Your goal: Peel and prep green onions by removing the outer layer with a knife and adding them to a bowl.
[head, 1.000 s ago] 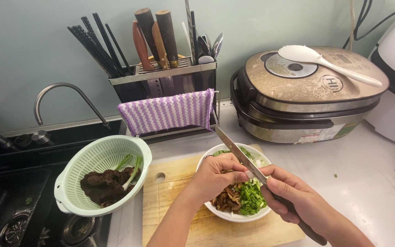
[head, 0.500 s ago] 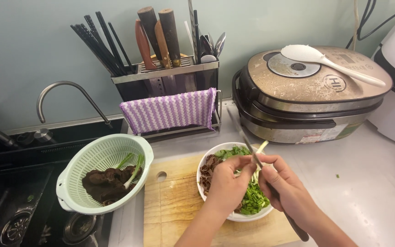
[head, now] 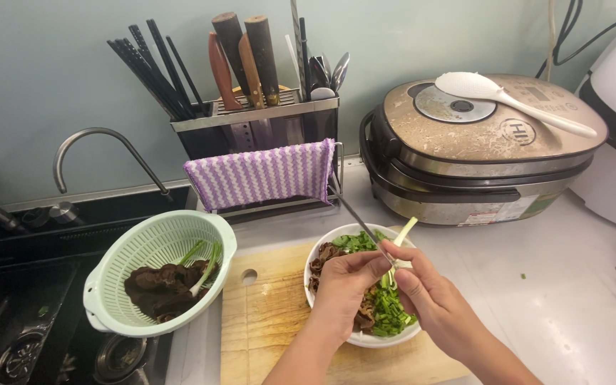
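Over the bowl (head: 336, 246) on the board (head: 272, 321) near the tabletop's front edge, the left hand (head: 347, 281) pinches a scallion (head: 402, 234) and the right hand (head: 433, 299) closes on the knife (head: 354, 214), so that cut pieces fall inside.

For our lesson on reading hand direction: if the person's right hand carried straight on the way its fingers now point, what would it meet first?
The right hand points up and left, toward the left hand, over the white bowl. Its fingertips already pinch a green onion stalk at the knife, so the left hand's fingers probably come first, though depth is unclear.
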